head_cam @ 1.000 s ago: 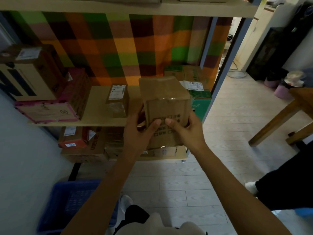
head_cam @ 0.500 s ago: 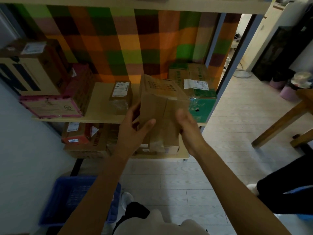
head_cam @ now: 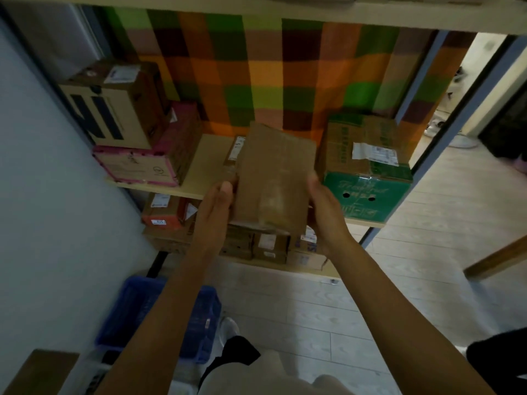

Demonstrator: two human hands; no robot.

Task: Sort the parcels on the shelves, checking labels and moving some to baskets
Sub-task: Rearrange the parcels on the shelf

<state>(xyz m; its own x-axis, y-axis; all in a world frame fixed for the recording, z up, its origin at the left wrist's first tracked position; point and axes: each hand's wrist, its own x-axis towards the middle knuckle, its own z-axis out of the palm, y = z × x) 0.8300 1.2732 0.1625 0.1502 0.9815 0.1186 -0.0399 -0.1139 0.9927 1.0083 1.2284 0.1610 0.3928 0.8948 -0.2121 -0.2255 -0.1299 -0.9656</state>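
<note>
Two hands on one brown parcel [head_cam: 273, 181]. Far left: stacked boxes [head_cam: 114, 118] on middle shelf [head_cam: 205, 163]; blue basket [head_cam: 148, 312] on floor below. Left hand [head_cam: 214, 215] grips parcel's left edge, thumb in front, fingers hidden behind. Parcel held upright, slightly tilted, in front of shelf. Right hand [head_cam: 328, 215] grips right edge likewise. Green box [head_cam: 368, 192] on shelf, just right.

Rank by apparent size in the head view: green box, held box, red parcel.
1-2. green box and held box: look alike; the held one is nearer the camera, so unranked.
3. red parcel: smallest.
</note>
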